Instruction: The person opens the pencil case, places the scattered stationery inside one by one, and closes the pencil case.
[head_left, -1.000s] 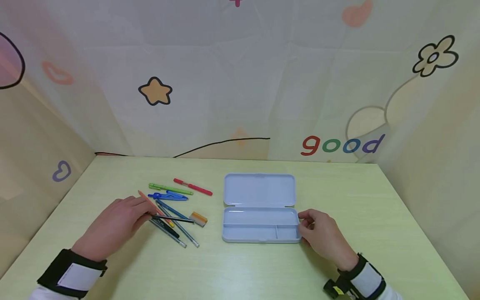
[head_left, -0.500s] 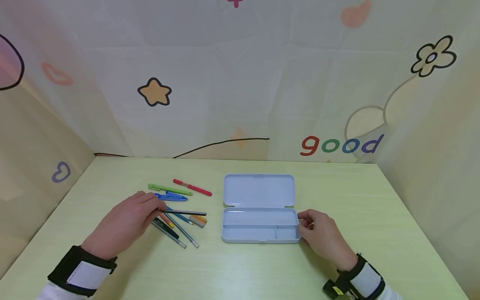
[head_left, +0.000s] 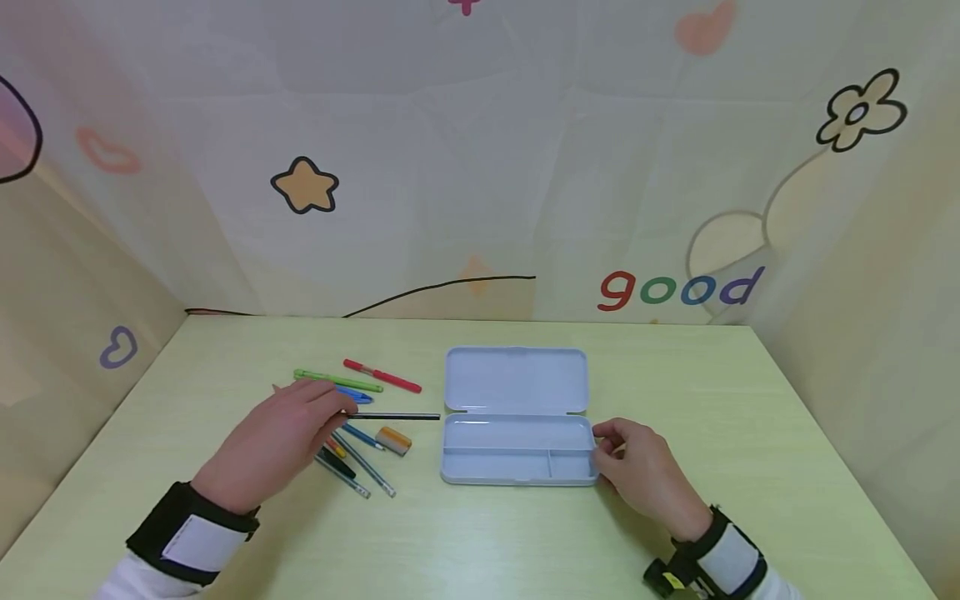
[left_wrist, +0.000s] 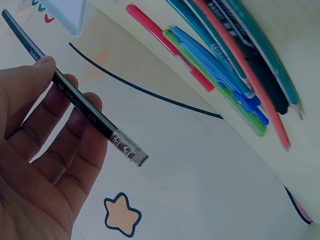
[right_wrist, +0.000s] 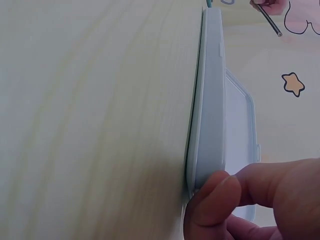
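Observation:
A black pencil (head_left: 397, 416) with a metal-banded eraser end is pinched between the thumb and fingers of my left hand (head_left: 277, 437). It is held above the loose stationery, its far end near the case's left side. In the left wrist view the eraser end of the pencil (left_wrist: 85, 107) points away from the case. The pale blue pencil case (head_left: 517, 380) lies open on the table, its divided tray in front and lid behind. My right hand (head_left: 648, 471) grips the right end of the case, thumb and curled fingers at its front corner in the right wrist view.
Left of the case lie a red pen (head_left: 384, 376), a green pen (head_left: 363, 383), a blue compass (head_left: 356, 396), several pencils (head_left: 365, 465) and a small orange-and-grey block (head_left: 394, 441). My left hand partly covers this pile. A printed cloth (head_left: 420, 208) stands behind the table.
My left hand has lifted the black pencil off the pile and moved it right, toward the case, turning it nearly level. My right hand stays at the case's end.

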